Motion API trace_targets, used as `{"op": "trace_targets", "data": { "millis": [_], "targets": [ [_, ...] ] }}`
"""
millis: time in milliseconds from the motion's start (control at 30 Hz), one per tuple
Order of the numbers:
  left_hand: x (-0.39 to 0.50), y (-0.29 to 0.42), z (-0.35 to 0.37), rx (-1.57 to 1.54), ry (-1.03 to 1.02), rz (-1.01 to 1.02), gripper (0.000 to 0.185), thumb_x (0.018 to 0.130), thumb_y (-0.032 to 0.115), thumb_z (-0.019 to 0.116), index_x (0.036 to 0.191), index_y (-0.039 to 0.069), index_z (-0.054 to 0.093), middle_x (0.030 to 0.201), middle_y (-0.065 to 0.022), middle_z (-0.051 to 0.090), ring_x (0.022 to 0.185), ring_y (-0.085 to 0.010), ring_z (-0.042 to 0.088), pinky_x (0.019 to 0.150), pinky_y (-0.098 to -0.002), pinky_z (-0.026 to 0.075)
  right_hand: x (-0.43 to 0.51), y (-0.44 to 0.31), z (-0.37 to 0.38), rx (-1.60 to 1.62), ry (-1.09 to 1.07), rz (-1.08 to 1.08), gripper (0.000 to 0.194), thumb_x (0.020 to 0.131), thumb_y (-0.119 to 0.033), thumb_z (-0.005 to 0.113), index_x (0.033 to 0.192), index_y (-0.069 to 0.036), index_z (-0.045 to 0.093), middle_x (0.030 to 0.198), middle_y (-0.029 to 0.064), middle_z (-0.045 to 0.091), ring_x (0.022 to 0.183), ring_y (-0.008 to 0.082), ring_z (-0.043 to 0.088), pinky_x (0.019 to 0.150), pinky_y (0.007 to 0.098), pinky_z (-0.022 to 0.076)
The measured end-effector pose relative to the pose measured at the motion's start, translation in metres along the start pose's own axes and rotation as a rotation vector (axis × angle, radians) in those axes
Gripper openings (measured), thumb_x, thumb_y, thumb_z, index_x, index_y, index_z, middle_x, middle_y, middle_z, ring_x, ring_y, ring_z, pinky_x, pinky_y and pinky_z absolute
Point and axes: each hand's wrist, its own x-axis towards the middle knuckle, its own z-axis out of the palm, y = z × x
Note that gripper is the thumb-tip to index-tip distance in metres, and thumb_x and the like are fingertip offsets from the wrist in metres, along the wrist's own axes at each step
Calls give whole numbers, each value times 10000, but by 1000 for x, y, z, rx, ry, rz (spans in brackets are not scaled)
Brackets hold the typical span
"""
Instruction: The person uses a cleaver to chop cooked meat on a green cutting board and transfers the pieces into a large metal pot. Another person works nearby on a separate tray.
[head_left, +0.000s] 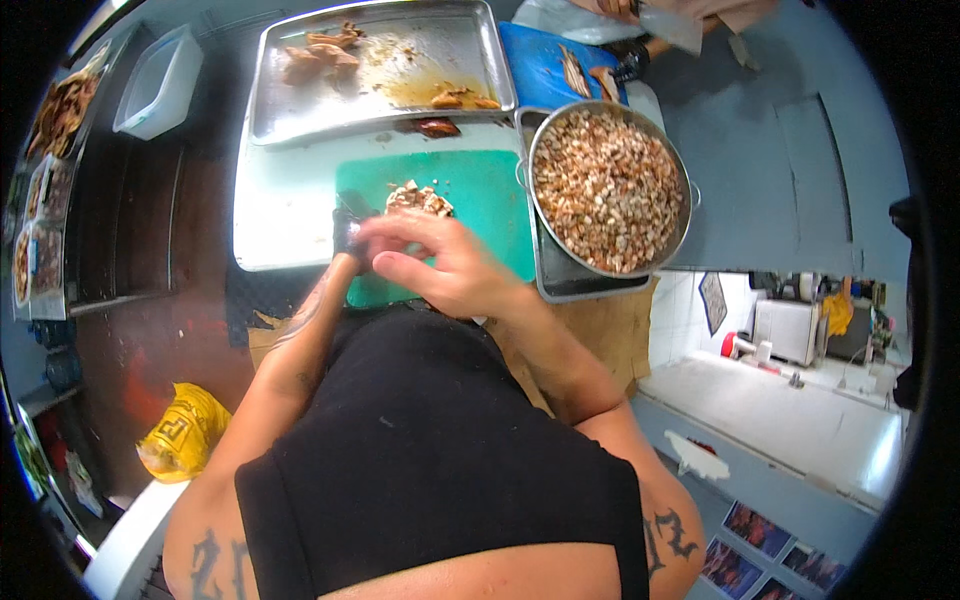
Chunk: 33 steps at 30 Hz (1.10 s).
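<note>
My left hand (348, 231), in a black glove, is at the left edge of a green cutting board (487, 195). It is blurred and partly hidden, so I cannot tell whether it holds anything. My bare right hand (450, 266) reaches across the board, thumb and fingers apart, with nothing visible between them. Its fingertips overlap the left glove in view; contact is unclear. Just beyond lies a small pile of chopped meat (420, 199). To the right, a round metal pot (685, 214) is heaped with diced meat (611, 191).
A large metal tray (259, 97) with meat pieces (322, 60) occupies the table's far side. Beneath the pot is a dark tray (592, 289). A co-worker's gloved hand (630, 60) touches meat on a blue board (532, 67). A plastic tub (159, 86) stands left.
</note>
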Motion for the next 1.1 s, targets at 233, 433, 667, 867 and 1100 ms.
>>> {"op": "trace_targets", "data": {
  "millis": [233, 433, 667, 867, 1100],
  "targets": [
    [29, -55, -14, 40, -34, -18, 634, 931, 426, 687, 1376, 20, 489, 1146, -145, 629, 975, -261, 618, 849, -399, 485, -12, -134, 51, 764, -229, -528, 401, 1006, -288, 570, 1265, 6, 653, 1105, 171, 673, 978, 237, 659, 874, 362, 529],
    [65, -99, -25, 41, -6, -46, 652, 963, 457, 623, 1420, 22, 456, 1241, -144, 593, 1072, -275, 575, 949, -408, 418, -19, -119, 80, 728, -212, -498, 390, 997, -282, 575, 1251, 3, 653, 1099, 170, 672, 971, 238, 659, 866, 364, 530],
    [105, -139, -17, -38, -31, -107, 677, 1000, 493, 548, 1472, 24, 418, 1351, -143, 550, 1186, -291, 525, 1066, -420, 341, -27, -98, 89, 648, -192, -437, 377, 986, -275, 582, 1235, 0, 654, 1093, 169, 672, 962, 241, 658, 858, 367, 530],
    [126, -167, -19, -162, -124, -218, 701, 1032, 523, 484, 1516, 26, 385, 1446, -142, 514, 1284, -305, 482, 1166, -429, 275, -28, -89, 94, 624, -195, -416, 367, 977, -268, 588, 1221, -2, 655, 1088, 168, 671, 955, 243, 658, 850, 368, 531],
    [146, -202, -18, -148, -49, -208, 740, 1031, 570, 500, 1510, 14, 408, 1498, -164, 498, 1326, -295, 487, 1161, -391, 352, -26, -81, 98, 579, -194, -396, 354, 967, -261, 594, 1204, -5, 655, 1081, 167, 670, 947, 245, 658, 842, 371, 532]
  ]
}}
